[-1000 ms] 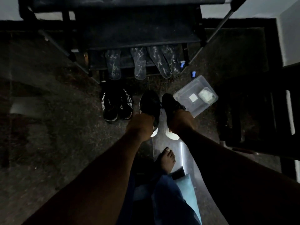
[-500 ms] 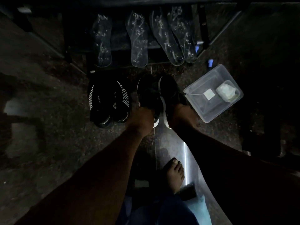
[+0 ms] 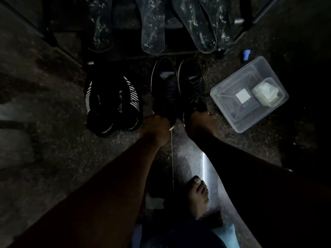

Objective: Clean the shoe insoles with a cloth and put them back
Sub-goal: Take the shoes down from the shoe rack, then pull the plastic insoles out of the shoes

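While both arms stretch straight ahead, the left hand (image 3: 155, 129) curls its fingers round the heel of the left dark shoe (image 3: 163, 90). The right hand (image 3: 198, 123) does the same on the right dark shoe (image 3: 190, 86), just left of the clear box (image 3: 232, 120) on a dim, speckled stone floor (image 3: 53, 158). Insoles (image 3: 153, 24) lean up-left of the box, well apart from the fingers.

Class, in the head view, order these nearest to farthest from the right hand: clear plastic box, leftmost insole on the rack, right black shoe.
1. Right black shoe: the right hand grips its heel.
2. Clear plastic box: beside the shoe, to the right.
3. Leftmost insole: farthest, up and to the left.
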{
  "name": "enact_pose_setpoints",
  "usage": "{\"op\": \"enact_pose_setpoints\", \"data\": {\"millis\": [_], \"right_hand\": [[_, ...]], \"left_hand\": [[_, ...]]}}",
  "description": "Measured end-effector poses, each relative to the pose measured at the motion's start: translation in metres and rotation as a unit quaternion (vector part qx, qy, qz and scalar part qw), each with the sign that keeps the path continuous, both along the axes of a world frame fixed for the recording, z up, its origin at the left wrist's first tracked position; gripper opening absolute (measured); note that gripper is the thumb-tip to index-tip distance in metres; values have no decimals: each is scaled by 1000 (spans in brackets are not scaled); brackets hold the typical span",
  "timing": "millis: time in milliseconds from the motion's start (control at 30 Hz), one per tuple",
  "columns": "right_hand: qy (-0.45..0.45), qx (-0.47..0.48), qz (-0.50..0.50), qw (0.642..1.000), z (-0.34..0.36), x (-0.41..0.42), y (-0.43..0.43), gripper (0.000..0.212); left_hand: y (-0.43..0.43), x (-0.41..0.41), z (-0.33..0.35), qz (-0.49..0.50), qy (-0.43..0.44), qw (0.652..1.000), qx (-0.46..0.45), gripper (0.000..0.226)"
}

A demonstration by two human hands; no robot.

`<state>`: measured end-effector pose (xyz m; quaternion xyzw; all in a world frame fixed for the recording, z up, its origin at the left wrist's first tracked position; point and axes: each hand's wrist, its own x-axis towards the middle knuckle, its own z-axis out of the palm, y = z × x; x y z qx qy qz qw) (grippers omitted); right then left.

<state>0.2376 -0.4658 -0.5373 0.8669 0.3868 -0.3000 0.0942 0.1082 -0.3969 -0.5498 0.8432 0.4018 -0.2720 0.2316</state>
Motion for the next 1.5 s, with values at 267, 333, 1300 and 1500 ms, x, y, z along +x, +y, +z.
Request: {"op": "enact_pose_setpoints", "data": {"millis": [267, 333, 1300, 1500], "right_hand": [[45, 15, -7, 999, 0, -4, -4, 39], [58, 22, -4, 998, 10, -6, -10, 48], [71, 121, 76, 987, 336, -84, 74, 31], [52, 128, 82, 987, 411, -94, 105, 28]], "left_hand": [[-1, -1, 8, -7, -7, 1000, 22, 25], [-3, -1, 24, -3, -22, 1000, 16, 27], [77, -81, 369, 33, -94, 990, 97, 42], [105, -89, 426, 62, -134, 986, 83, 35]]}}
